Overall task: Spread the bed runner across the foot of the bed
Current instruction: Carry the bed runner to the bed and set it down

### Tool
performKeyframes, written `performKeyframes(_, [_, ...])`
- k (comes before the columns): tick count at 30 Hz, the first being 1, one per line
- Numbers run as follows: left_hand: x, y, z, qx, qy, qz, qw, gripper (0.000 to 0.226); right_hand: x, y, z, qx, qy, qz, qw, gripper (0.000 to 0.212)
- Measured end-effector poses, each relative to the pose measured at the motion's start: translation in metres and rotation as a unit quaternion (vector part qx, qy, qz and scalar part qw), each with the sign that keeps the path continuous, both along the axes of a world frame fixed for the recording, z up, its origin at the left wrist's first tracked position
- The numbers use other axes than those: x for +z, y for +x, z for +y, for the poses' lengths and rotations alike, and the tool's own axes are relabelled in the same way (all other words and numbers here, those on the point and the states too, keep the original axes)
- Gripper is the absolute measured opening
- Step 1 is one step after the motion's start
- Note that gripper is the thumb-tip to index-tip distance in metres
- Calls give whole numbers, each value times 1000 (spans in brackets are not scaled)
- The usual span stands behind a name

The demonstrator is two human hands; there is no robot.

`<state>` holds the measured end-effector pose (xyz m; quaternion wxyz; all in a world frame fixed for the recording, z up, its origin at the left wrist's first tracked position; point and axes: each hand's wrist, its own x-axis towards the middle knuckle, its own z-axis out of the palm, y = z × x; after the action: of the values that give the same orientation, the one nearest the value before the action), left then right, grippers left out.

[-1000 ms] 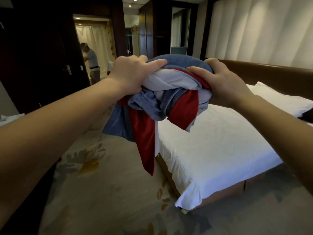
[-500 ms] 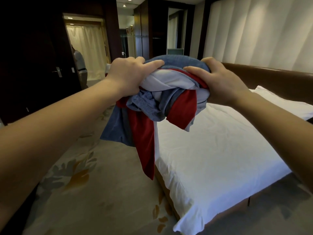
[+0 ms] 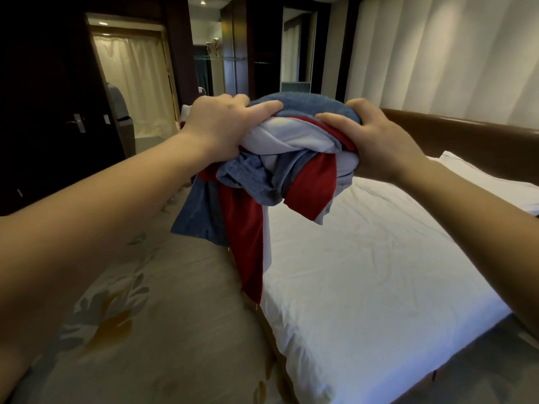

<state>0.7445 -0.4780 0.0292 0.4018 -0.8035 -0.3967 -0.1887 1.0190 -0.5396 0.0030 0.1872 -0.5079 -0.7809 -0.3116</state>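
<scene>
**Runner bunched in both hands over the bed's edge**

At my far left I see a dark door [image 3: 43, 118] with a metal handle. Next to it is a lit doorway [image 3: 134, 83] hung with a pale curtain. Below them spreads the carpet [image 3: 140, 316], beige with grey and ochre leaf shapes.

My left hand [image 3: 221, 126] grasps the runner [image 3: 280, 158] from its left side, thumb laid along the top and fingers curled over the far side. The runner is a crumpled bundle, not spread at all. A blue textured layer caps the top, a smooth pale grey-white fold crosses the middle, and red panels show beneath. A blue flap and a long red tail hang from the bundle's left part, down in front of the line where the carpet meets the bed [image 3: 379, 272]. The bundle is up in the air, above that edge of the mattress. My right hand [image 3: 379, 144] grips its right side, thumb on top, fingers curled into the folds.

Further right, the white sheet lies lightly creased. A pillow [image 3: 481, 176] rests by the brown headboard [image 3: 466, 138], and pale padded wall panels [image 3: 437, 53] rise behind.
</scene>
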Motion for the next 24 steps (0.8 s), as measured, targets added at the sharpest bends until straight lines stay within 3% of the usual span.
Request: performKeyframes(24, [-3, 31, 283, -128, -9, -8, 992, 93, -1, 15, 224, -97, 14, -3, 995, 79])
